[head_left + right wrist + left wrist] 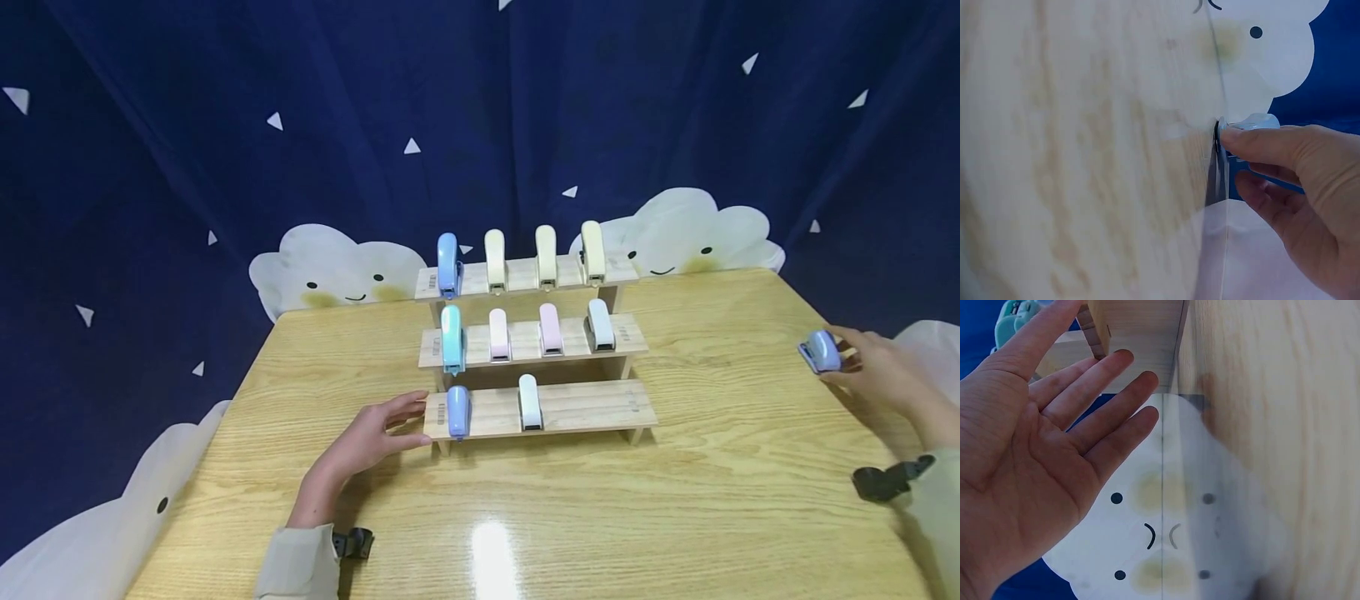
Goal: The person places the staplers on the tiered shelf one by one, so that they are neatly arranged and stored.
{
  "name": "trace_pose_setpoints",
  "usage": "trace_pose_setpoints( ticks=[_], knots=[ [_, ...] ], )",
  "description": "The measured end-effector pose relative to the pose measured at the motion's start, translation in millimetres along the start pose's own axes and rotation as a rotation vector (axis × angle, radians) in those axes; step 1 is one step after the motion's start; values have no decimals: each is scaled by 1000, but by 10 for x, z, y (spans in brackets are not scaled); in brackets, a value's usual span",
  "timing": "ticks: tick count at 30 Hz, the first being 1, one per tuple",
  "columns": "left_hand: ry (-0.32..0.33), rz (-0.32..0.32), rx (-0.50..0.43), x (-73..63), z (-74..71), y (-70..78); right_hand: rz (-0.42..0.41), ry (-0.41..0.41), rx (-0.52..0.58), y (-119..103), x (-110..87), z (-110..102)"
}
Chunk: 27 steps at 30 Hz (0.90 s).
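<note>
At the right side of the table, my right hand (881, 371) pinches a small blue stapler (823, 351) between thumb and fingers. In the right wrist view that stapler (1260, 121) shows low at the tabletop, partly covered by the fingers. My left hand (367, 435) touches the left end of the lowest tier of a wooden three-tier rack (592, 410). Its fingers are spread and hold nothing, as the left wrist view also shows. A blue-violet stapler (458, 410) stands on that tier close to the left fingertips, and a white stapler (529, 402) farther right.
On the middle tier stand a turquoise stapler (452, 337), a pale pink one (498, 335), a lilac one (550, 329) and a pale blue one (601, 324). The top tier carries a blue stapler (447, 262) and several cream ones. A dark blue curtain (480, 100) hangs behind the table.
</note>
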<state>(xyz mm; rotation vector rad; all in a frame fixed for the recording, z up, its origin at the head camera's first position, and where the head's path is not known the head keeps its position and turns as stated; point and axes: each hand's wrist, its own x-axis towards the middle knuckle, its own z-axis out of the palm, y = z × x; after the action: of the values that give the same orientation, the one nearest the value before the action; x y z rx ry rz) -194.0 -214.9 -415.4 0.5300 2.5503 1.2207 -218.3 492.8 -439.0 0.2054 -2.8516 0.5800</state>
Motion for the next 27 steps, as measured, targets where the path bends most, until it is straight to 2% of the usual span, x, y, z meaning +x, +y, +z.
trace_pose_setpoints(
  ticks=[11,18,23,27],
  knots=[
    [1,19,10,6,-9,5,42,61,-26,-47,22,14],
    [-3,5,1,1,3,-12,67,90,-35,-225,27,8],
    [-5,2,-12,-1,10,-18,55,133,-34,-373,44,15],
    [-4,1,-16,-2,12,-17,26,179,43,-496,59,20]
  ],
)
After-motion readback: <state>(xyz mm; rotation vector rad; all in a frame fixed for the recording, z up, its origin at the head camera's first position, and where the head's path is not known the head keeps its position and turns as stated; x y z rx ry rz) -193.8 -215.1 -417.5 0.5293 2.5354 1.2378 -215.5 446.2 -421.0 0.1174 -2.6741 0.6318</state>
